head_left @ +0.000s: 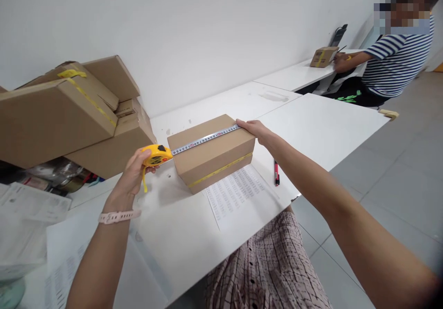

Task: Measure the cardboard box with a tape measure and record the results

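A brown cardboard box (214, 159) with a yellow strap stands on the white table (173, 235). My left hand (133, 175) is closed round a yellow tape measure (156, 155) at the box's left end. Its white blade (204, 139) runs along the box's top. My right hand (254, 129) pinches the blade's tip down on the box's far right corner.
A pile of larger cardboard boxes (69, 115) lies at the left. A printed sheet (238, 193) and a red pen (276, 172) lie beside the box. Papers (24, 221) lie at the near left. A person in a striped shirt (398, 59) handles a small box (323, 56) at the far table.
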Demonstrator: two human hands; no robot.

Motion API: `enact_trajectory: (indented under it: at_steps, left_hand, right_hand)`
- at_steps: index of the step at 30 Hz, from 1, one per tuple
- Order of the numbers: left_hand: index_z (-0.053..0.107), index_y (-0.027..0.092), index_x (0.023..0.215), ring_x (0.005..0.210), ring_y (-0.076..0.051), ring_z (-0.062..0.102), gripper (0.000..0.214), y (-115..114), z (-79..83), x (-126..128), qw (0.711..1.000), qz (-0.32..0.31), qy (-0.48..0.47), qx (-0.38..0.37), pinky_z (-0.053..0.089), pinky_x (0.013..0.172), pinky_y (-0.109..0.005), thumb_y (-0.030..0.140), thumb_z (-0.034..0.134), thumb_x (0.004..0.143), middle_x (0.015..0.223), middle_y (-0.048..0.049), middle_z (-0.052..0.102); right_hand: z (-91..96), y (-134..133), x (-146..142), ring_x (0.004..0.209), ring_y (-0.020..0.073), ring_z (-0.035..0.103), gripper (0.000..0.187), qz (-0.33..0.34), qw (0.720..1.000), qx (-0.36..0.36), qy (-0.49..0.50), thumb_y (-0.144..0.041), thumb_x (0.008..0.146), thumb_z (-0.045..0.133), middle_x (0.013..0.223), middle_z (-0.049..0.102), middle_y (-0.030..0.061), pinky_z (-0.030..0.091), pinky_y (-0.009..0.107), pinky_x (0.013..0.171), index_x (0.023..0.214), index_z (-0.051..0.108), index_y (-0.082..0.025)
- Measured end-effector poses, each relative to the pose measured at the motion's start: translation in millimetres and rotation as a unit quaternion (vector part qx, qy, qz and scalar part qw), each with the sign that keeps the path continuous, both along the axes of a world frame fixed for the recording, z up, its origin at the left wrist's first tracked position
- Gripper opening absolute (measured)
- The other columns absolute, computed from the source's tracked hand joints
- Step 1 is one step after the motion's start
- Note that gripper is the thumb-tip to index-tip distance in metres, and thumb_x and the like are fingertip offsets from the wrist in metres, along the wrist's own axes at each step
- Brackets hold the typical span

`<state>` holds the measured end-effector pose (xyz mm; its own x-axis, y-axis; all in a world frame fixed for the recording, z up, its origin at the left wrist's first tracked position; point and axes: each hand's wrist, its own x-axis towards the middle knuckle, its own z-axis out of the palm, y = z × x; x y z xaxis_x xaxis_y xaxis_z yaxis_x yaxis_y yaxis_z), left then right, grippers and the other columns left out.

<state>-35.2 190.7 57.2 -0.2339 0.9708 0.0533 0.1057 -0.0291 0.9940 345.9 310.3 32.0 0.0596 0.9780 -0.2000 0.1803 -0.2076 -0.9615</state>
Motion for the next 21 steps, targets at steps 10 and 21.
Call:
enact_trajectory:
  at_steps: [10,21]
  left_hand:
    - [0.064,0.016,0.112,0.068,-0.016,0.064,0.062,-19.3,10.3,5.0,1.0,-0.009,0.029,0.005,0.046,0.056,-0.024,0.054,0.082,0.067,0.095,-0.0062,0.073]
    - [0.052,0.021,0.117,0.082,-0.02,0.071,0.065,-137.6,-28.5,157.8,0.868,-0.368,-0.259,-0.21,0.06,0.067,-0.032,0.04,0.09,0.067,0.114,-0.0071,0.058]
  right_hand:
    - [9.9,3.7,-0.4,0.071,0.0144,0.05,0.045,-0.022,0.998,0.03,-0.041,-0.051,0.08,0.08,0.073,0.06,0.0023,0.039,0.03,0.067,0.064,0.051,-0.02]
    - [48.6,19.9,-67.5,0.066,0.0136,0.044,0.038,0.199,0.944,0.232,-0.121,-0.049,0.09,0.067,0.069,0.053,-0.0003,0.037,0.03,0.065,0.067,0.054,-0.021]
